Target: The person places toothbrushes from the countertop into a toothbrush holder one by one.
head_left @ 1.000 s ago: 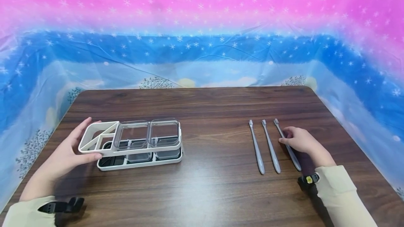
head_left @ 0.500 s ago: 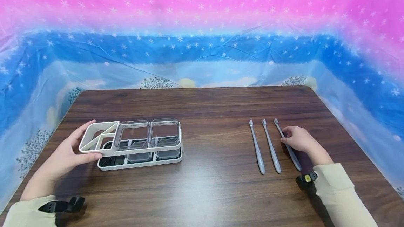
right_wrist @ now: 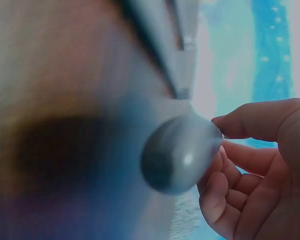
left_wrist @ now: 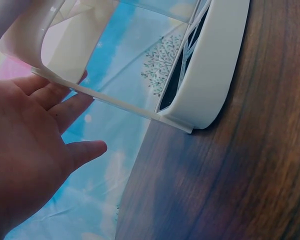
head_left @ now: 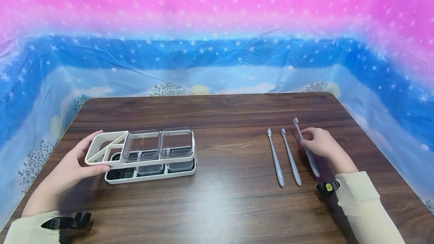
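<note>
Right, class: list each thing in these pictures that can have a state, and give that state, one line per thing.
Organizer: upright on the table, held at its left end.
Left hand: grips the organizer.
Right hand: pinches the rightmost toothbrush.
Rightmost toothbrush: lifted, tilted.
Other two toothbrushes: lying flat, side by side.

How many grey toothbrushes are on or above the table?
3: two toothbrushes lie side by side on the table, left and middle; the third toothbrush is held in the right hand.
</note>
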### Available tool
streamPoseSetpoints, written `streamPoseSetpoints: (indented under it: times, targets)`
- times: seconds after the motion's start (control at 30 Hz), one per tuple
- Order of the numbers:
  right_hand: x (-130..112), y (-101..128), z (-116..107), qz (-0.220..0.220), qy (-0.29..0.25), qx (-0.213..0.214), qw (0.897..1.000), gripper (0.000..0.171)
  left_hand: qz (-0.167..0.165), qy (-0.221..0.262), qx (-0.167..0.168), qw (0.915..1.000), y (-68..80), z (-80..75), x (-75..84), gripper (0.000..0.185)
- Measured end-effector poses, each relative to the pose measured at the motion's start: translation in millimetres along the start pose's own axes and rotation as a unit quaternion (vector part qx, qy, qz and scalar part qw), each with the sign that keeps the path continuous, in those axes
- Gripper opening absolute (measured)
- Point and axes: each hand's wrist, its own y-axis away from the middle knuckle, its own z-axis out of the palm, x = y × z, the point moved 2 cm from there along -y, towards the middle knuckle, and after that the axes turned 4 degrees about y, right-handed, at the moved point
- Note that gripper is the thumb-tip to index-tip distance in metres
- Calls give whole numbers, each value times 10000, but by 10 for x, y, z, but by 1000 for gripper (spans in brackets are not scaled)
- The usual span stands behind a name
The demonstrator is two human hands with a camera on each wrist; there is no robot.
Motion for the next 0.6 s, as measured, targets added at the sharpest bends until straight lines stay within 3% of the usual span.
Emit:
streamPoseSetpoints:
  times: [0.3,0.6]
  targets:
    - [-405,31,-326,-262,-360,554,9975,38,7,61,-13,10000,11,6,-4,92]
    - [-878,44,-323,-654,-736,843,9916,34,22,59,-18,10000,6,12,7,90]
